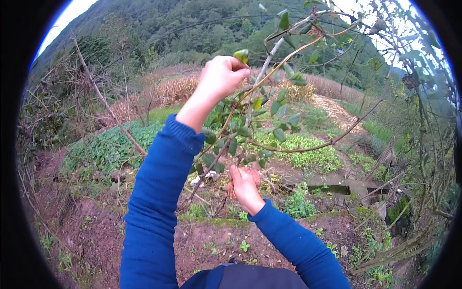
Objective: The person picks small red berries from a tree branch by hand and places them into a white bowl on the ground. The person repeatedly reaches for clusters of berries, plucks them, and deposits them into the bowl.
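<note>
My left hand [223, 77] is raised high, thumb and fingers pinched together at a small yellow-green leaf [241, 56]. Beside it rises a thin pale branch [263, 69], entwined with a brownish vine [292, 54] and bearing oval green leaves [280, 135]. Lower down, my right hand [246, 189] is closed around a reddish, bumpy clump [253, 175], which shows on both sides of the fingers. Its kind cannot be made out. Hanging leaves and dark stems come close above the right hand.
A bare arching stem [308, 148] curves out to the right. Tangled branches [423, 144] crowd the right side, and a slanting pole [103, 98] stands left. Beyond lie green crop beds [113, 149], dry stalks [175, 95] and a wooded hill. Reddish soil [207, 245] is below.
</note>
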Available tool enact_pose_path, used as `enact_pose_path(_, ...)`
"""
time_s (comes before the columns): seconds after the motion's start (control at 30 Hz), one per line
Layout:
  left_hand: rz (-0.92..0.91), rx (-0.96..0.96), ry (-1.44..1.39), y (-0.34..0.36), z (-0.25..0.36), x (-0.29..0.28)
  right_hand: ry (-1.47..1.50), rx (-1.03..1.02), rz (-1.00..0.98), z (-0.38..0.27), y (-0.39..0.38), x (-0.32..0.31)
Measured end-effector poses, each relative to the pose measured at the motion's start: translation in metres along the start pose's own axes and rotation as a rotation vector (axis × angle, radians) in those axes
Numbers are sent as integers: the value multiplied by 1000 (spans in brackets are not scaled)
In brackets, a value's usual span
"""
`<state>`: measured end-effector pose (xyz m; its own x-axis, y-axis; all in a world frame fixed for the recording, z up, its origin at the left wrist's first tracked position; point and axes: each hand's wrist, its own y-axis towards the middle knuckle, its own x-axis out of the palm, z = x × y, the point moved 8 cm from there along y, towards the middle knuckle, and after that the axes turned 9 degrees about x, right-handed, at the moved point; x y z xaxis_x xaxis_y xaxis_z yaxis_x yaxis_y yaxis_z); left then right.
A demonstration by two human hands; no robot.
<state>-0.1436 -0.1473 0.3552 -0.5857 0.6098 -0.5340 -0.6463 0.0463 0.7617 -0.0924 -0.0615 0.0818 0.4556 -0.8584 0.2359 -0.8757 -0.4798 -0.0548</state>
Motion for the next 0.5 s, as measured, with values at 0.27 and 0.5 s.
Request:
enact_pose_path(0.27,-81,-166,-146,19,-68,78,-73,-29,16,12,-4,-16)
enact_pose_path(0.5,-157,-259,-165,-5,-59,99,-201,-13,43,22,3,-32)
